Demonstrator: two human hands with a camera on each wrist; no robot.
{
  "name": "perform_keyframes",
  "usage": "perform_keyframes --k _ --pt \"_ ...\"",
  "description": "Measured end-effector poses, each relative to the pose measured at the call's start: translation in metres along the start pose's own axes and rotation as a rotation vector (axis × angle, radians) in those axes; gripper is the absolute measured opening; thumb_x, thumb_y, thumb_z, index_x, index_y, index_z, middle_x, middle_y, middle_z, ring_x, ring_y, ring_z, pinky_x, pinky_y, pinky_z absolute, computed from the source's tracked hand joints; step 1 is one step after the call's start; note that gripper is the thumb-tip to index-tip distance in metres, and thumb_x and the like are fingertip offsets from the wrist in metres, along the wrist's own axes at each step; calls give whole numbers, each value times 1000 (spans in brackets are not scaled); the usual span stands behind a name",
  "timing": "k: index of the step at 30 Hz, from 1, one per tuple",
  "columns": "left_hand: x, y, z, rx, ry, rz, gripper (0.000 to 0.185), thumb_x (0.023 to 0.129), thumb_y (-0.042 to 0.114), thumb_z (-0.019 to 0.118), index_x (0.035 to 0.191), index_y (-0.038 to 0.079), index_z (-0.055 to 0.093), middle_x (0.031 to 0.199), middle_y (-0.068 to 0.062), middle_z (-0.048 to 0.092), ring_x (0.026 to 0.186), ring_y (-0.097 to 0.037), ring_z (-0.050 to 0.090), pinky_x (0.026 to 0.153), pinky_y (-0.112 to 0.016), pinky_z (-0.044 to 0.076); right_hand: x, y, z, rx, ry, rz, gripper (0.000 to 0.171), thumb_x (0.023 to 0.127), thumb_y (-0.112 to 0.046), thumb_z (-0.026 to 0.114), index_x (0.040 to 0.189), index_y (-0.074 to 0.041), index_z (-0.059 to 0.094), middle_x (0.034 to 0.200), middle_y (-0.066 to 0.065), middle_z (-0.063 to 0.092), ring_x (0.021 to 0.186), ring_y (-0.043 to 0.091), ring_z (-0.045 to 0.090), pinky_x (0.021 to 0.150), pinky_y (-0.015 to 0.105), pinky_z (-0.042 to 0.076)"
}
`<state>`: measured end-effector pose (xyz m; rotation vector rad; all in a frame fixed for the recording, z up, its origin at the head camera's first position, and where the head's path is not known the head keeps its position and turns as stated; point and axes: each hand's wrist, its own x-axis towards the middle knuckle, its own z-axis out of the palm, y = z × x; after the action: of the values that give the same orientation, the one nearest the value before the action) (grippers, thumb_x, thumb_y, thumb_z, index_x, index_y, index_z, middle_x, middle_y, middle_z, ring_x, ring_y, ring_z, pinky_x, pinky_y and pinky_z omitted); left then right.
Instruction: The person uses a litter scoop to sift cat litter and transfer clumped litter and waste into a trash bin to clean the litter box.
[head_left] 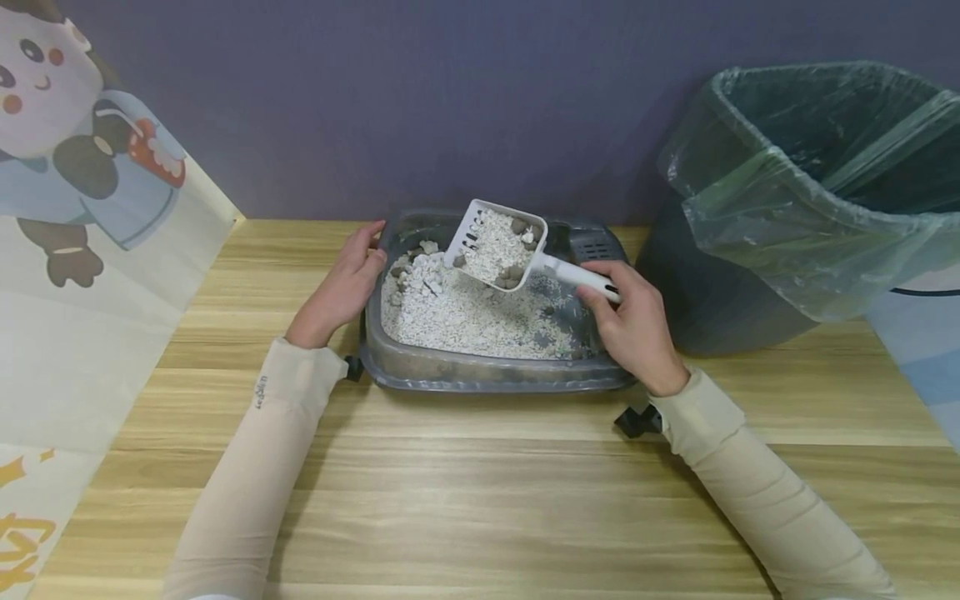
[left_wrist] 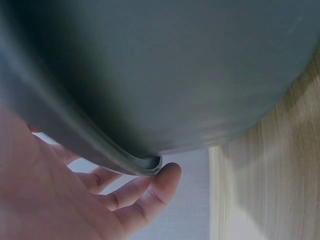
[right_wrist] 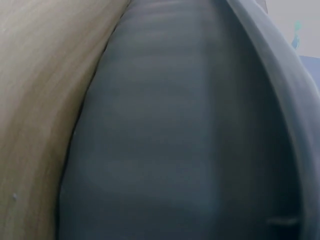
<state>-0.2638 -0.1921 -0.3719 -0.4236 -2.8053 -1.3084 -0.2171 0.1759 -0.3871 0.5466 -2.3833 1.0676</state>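
Here the right hand (head_left: 637, 325) grips the handle of a white litter scoop (head_left: 498, 244), held tilted above the grey litter tray (head_left: 487, 373) and loaded with litter and dark clumps. The left hand (head_left: 341, 287) rests with straight fingers against the tray's left rim. A lined bin (head_left: 810, 192) stands just to the right.

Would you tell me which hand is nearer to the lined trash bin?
Right. The right hand grips the litter scoop handle just beside the trash bin; the left hand rests on the litter tray's far side.
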Motion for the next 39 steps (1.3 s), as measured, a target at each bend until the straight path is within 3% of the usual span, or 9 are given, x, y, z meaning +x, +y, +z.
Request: perform_keyframes --k 18,29,39 --pt "0 1 0 -6 -2 0 53 101 22 28 149 2 19 137 -25 32 125 -36 32 103 -52 25 0 1 0 125 -18 -40 21 92 -13 62 111 -8 67 62 -2 56 50 8 48 43 20 33" --pt "-1 0 0 -4 3 11 52 101 20 29 148 1 20 136 -25 33 125 -37 32 104 -52 24 1 1 -1 83 13 -87 33 88 -10 66 121 -8 62 80 2 59 57 11 43 52 24 33" --pt "-1 0 0 -7 2 9 53 101 23 29 149 2 20 138 -24 32 126 -36 31 104 -52 24 -1 2 1 46 25 -52 30 86 -15 70 115 -8 67 91 2 64 54 10 43 50 24 32"
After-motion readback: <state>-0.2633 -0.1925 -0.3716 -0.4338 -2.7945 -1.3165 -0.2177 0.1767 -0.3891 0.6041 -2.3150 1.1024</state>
